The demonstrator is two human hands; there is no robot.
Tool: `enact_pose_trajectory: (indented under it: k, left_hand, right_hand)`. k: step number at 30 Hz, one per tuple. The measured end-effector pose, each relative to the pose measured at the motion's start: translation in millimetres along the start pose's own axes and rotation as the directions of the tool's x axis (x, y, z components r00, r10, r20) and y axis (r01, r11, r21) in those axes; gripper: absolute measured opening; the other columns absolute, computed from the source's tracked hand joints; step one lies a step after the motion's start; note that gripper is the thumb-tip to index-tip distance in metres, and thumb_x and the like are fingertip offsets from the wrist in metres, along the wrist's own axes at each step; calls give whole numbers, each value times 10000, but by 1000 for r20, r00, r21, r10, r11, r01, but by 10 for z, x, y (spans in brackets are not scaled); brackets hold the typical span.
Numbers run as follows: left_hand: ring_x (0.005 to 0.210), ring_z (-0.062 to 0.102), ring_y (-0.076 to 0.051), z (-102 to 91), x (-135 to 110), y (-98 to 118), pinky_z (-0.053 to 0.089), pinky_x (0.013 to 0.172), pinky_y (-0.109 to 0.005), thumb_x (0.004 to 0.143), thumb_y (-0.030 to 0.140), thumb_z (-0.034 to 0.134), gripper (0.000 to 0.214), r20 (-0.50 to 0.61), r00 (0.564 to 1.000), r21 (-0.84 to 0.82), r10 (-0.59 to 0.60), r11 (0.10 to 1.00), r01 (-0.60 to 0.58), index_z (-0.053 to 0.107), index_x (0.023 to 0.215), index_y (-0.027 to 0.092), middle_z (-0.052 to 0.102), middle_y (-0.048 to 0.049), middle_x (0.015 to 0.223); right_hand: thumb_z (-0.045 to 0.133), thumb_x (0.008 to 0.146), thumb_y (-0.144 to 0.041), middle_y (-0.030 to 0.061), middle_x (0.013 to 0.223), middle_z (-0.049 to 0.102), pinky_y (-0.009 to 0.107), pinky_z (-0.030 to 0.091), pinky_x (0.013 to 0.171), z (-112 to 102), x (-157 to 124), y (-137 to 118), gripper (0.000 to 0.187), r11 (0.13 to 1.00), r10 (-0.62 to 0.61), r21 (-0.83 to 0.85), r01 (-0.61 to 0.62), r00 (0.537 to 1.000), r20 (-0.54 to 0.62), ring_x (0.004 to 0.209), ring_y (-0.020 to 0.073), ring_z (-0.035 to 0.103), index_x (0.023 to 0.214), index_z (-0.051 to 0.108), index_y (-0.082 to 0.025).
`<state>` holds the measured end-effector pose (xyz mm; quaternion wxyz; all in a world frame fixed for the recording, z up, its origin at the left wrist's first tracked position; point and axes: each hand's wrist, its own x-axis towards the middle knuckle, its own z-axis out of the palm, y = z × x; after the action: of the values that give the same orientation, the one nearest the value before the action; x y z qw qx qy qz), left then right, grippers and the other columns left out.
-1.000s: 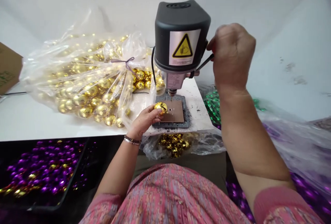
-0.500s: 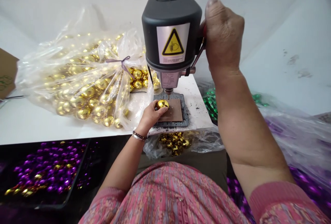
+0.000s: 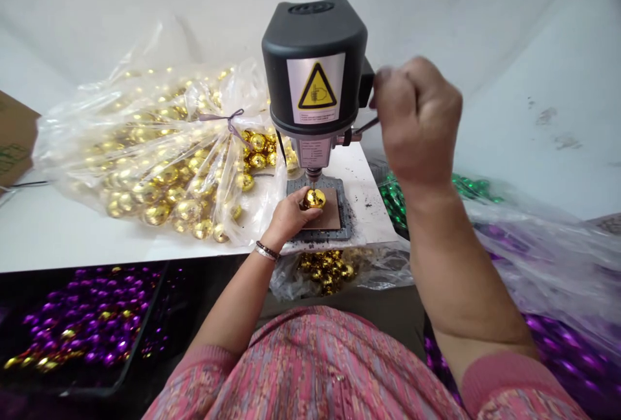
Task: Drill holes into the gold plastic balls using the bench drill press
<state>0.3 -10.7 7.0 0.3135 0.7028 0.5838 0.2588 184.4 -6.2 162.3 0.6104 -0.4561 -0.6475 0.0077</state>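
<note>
A shiny gold ball [image 3: 315,198] is held between the thumb and fingers of my left hand [image 3: 290,216], over the brown board on the base of the drill press [image 3: 314,64]. The thin bit [image 3: 313,184] comes straight down to the top of the ball; whether it has gone in I cannot tell. My right hand [image 3: 421,123] is closed in a fist around the feed lever [image 3: 367,126] on the machine's right side, its knob hidden in my fingers. Under the ball, the brown board [image 3: 330,213] lies on the grey base plate [image 3: 345,210], strewn with dark shavings.
A tied clear bag of gold balls [image 3: 160,167] lies left of the drill on the white table [image 3: 58,245]. Below the front edge hang more gold balls [image 3: 325,271] in plastic. Purple balls [image 3: 92,316] fill a dark tray at lower left. Green balls [image 3: 394,197] lie right.
My right hand has pulled the lever downward, and the bit has come down. My left hand has shifted the ball slightly right, under the bit.
</note>
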Motion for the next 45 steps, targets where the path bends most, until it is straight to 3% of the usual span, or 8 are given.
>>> enact_pose_trajectory:
  k: [3, 7, 17, 25, 29, 37, 42, 45]
  left_hand:
    - [954, 678, -221, 9, -15, -9, 506, 853, -300, 794, 317, 730, 499, 7, 1000, -27, -4, 1000, 4, 651, 1265, 172, 747, -69, 1085]
    - [950, 677, -207, 27, -29, 3, 508, 865, -287, 788, 291, 736, 516, -12, 1000, -56, 1, 998, -2, 642, 1283, 181, 751, -52, 1084]
    - [945, 675, -211, 23, -63, 1, 497, 866, -290, 799, 294, 722, 388, -25, 999, -17, 35, 999, -35, 680, 1174, 204, 749, -35, 1072]
    - [955, 676, -234, 38, -54, -25, 508, 862, -322, 783, 290, 735, 506, -22, 1000, -26, 10, 1000, -10, 645, 1272, 194, 747, -62, 1090]
    - [922, 671, -227, 53, -44, -34, 508, 821, -314, 769, 300, 743, 544, -19, 1000, -55, -11, 998, 10, 631, 1289, 184, 743, -57, 1047]
    - [1011, 661, -226, 53, -215, -72, 512, 917, -342, 744, 230, 758, 524, -49, 996, -131, 74, 988, -80, 608, 1242, 164, 716, -75, 1118]
    - [1230, 607, -276, -31, -365, -173, 472, 1068, -384, 643, 303, 885, 701, 52, 958, -124, 283, 953, -275, 628, 1287, 203, 642, -122, 1353]
    - [1128, 657, -226, -186, -302, -270, 512, 1007, -354, 843, 325, 715, 455, -98, 970, -116, 221, 966, -231, 642, 1271, 189, 681, -115, 1292]
  right_hand:
    - [464, 947, -342, -59, 572, 352, 275, 350, 616, -102, -397, 6, 329, 994, -76, -76, 77, 997, 11, 547, 77, 331, 651, 394, -217]
    - [482, 925, -329, -23, 645, 497, 303, 433, 688, -121, -740, 85, 235, 980, -61, -187, 68, 997, 40, 620, 113, 458, 715, 514, -228]
    - [499, 887, -215, 0, 781, 630, 307, 494, 702, 109, -1057, 456, 80, 956, -264, -161, 246, 958, -108, 730, 132, 585, 911, 571, -238]
    - [499, 881, -245, 20, 810, 657, 337, 525, 700, 269, -1261, 672, 105, 969, -241, -97, 228, 959, -152, 755, 152, 622, 948, 580, -238]
    - [477, 915, -257, -3, 785, 635, 310, 496, 701, 196, -1119, 496, 104, 975, -218, -83, 206, 959, -181, 742, 132, 606, 905, 577, -234]
    - [376, 972, -464, -55, 604, 424, 271, 343, 623, 67, -239, -26, 397, 994, 32, -97, -53, 978, -205, 587, 74, 442, 692, 465, -197]
    - [361, 971, -493, -46, 650, 441, 292, 394, 638, 117, -260, 22, 386, 995, 76, -51, -90, 969, -234, 606, 75, 483, 746, 462, -196]
    - [368, 968, -530, -35, 683, 486, 290, 420, 642, 119, -332, 64, 403, 997, 63, -34, -73, 970, -235, 628, 77, 504, 777, 474, -191]
